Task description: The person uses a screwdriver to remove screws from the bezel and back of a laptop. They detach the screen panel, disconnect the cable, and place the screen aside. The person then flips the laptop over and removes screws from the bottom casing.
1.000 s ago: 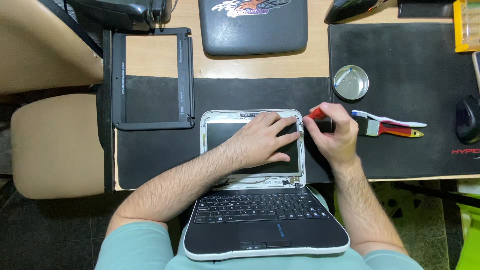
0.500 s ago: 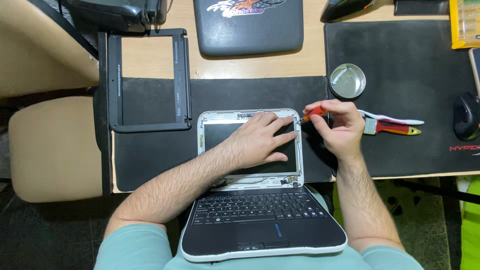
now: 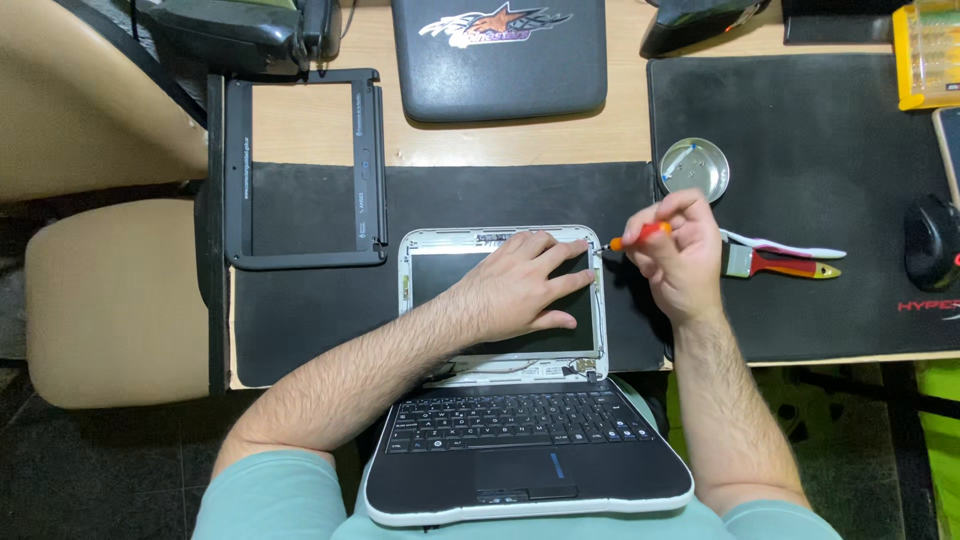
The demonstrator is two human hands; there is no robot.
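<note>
Small laptop [image 3: 520, 440], white-edged, open flat: keyboard half on your lap, screen half lying on the black desk mat [image 3: 320, 300] with its bezel off. Your left hand [image 3: 520, 285] lies spread and flat on the bare screen panel [image 3: 440, 275], pressing it down. Your right hand [image 3: 680, 255], just past the screen's right edge, pinches an orange-handled screwdriver [image 3: 630, 238], tip at the upper right corner. The removed black bezel frame [image 3: 300, 165] lies to the upper left. Beyond: a dark sleeve with a star emblem [image 3: 498, 55], a round metal dish [image 3: 694, 168], a red-handled brush [image 3: 775, 263], a yellow case [image 3: 925, 50] at the top right corner.
</note>
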